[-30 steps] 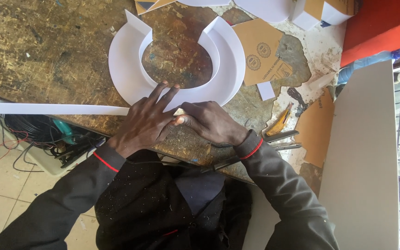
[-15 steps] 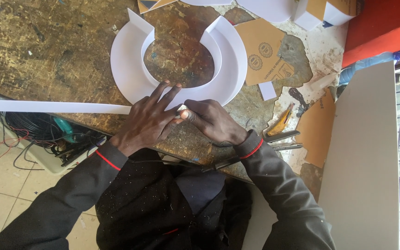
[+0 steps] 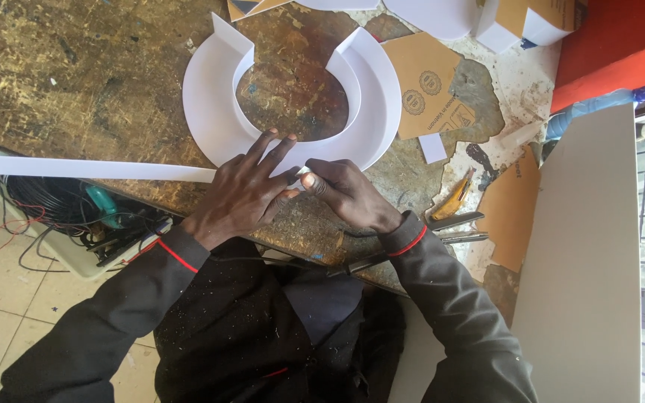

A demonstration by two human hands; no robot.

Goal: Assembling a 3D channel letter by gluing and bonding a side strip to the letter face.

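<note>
With the left hand [image 3: 244, 190] spread flat on the white C-shaped foam-board ring [image 3: 210, 104] at the worn wooden workbench's [image 3: 76, 67] near edge, the curled right hand [image 3: 345, 190] should pinch the long white strip [image 3: 76, 168] snugly along the curve (whether it grips anything else is hidden).

My left hand [image 3: 244, 190] is lying on the near edge of the curved foam-board ring [image 3: 210, 104], which is resting on the workbench [image 3: 76, 67], and my right hand [image 3: 345, 194] is sitting just beside it to the right, touching it at the fingertips. A long strip [image 3: 76, 168] is running out leftward from under my left hand, past the bench edge. Cardboard pieces [image 3: 431, 89] are lying right of the ring, a utility knife [image 3: 453, 201] nearer me beside them. A large board [image 3: 584, 261] is standing at the far right.
</note>
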